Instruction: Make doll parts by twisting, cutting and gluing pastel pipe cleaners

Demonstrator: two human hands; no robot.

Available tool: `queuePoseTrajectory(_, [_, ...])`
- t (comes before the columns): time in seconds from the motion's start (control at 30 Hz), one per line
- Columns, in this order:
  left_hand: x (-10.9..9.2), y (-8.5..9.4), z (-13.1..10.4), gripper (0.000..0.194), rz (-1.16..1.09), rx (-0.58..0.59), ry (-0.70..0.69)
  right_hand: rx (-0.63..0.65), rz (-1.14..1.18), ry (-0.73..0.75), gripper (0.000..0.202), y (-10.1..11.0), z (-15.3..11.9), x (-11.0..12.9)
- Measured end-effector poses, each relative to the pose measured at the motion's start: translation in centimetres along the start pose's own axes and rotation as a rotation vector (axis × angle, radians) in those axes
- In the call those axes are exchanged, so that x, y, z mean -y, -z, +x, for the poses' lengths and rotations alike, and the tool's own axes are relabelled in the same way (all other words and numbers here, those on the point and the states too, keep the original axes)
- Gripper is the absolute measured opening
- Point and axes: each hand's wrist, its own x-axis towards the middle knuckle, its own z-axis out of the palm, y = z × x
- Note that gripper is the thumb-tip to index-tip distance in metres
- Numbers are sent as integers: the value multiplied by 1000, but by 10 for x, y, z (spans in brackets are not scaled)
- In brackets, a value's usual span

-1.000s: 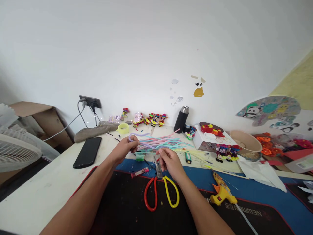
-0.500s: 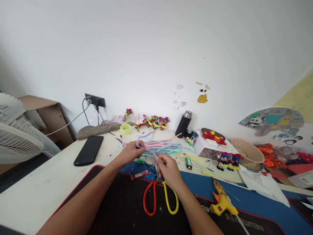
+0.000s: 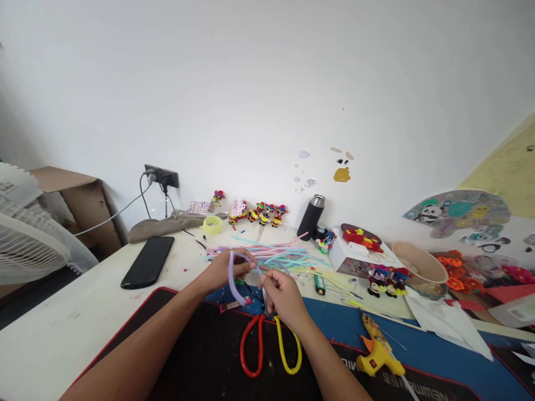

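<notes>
A lavender pipe cleaner (image 3: 231,274) runs between my two hands, its loose end curving down in front of my left hand (image 3: 228,270). The fingers of that hand are pinched on it. My right hand (image 3: 282,292) is closed on the same pipe cleaner, with a thin loop of it showing above the knuckles. Below the right hand lie scissors with one red and one yellow handle (image 3: 281,348) on the dark mat; their blades are partly hidden by that hand. Behind the hands spreads a pile of pink, blue and lilac pipe cleaners (image 3: 276,253).
A black phone (image 3: 147,262) lies at left. A yellow glue gun (image 3: 378,351) rests at right, and a green lighter (image 3: 320,284) sits nearer the middle. Along the wall stand a black flask (image 3: 311,218), a yellow tape roll (image 3: 212,225) and small dolls (image 3: 267,214).
The free end of the lavender pipe cleaner has swung from above my left hand to hanging down before it. Both hands stay close together; the view has shifted slightly.
</notes>
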Motion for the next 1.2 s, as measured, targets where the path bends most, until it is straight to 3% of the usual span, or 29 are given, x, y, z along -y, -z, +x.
queuePoseTrajectory(0.1, [-1,-1,0,32,-23,-50,35,-9,-17,-12,35,-1,0,2])
queuePoseTrajectory(0.3, [11,-3,3,34,-210,-70,240,-24,-127,13,32,-1,-2,0])
queuePoseTrajectory(0.47, [15,-2,5,34,-202,-73,167,-21,-64,3,30,1,-3,5])
queuePoseTrajectory(0.67, [0,-1,1,39,-59,-25,119,-38,92,-19,33,4,0,8])
queuePoseTrajectory(0.83, [-8,-6,-1,44,25,-76,107,-78,190,-16,42,5,2,10])
queuePoseTrajectory(1.2, [3,-3,0,38,-10,-127,108,-108,206,19,48,4,1,12])
